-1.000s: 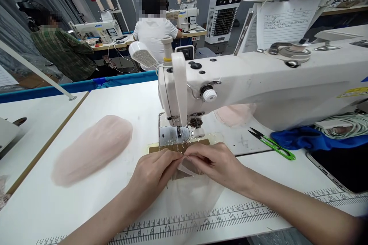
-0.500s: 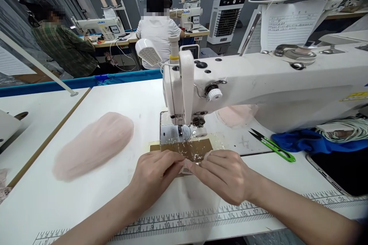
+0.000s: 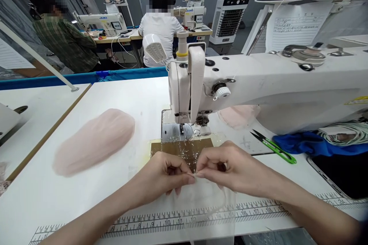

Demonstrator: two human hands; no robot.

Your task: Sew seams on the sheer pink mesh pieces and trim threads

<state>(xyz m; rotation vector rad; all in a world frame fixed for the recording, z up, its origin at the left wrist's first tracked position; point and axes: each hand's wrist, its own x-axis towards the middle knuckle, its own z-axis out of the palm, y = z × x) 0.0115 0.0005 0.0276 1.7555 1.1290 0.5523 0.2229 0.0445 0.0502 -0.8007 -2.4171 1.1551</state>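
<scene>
A sheer, pale piece of fabric (image 3: 208,203) hangs from my fingertips over the table's front edge, so thin that the ruler marks show through it. My left hand (image 3: 165,174) pinches its upper edge between thumb and forefinger. Right beside it, my right hand (image 3: 221,166) pinches the same edge, the fingertips of both hands nearly touching. Just beyond them is the sewing machine (image 3: 184,92), its needle and presser foot (image 3: 182,130) over the metal plate. Brown tape (image 3: 184,149) covers the bed in front of the plate.
Pink sheer fabric (image 3: 96,141) lies on the left of the white table; another pink piece (image 3: 238,115) is behind the needle area. Green-handled snips (image 3: 276,147), a blue cloth (image 3: 304,143) and a phone (image 3: 342,174) are at right. Two people (image 3: 159,30) sit at machines beyond.
Both hands have drawn slightly back from the needle area and turned, now pinching the fabric's edge with thumbs and forefingers. More of the sheer fabric shows hanging below. The view has shifted slightly.
</scene>
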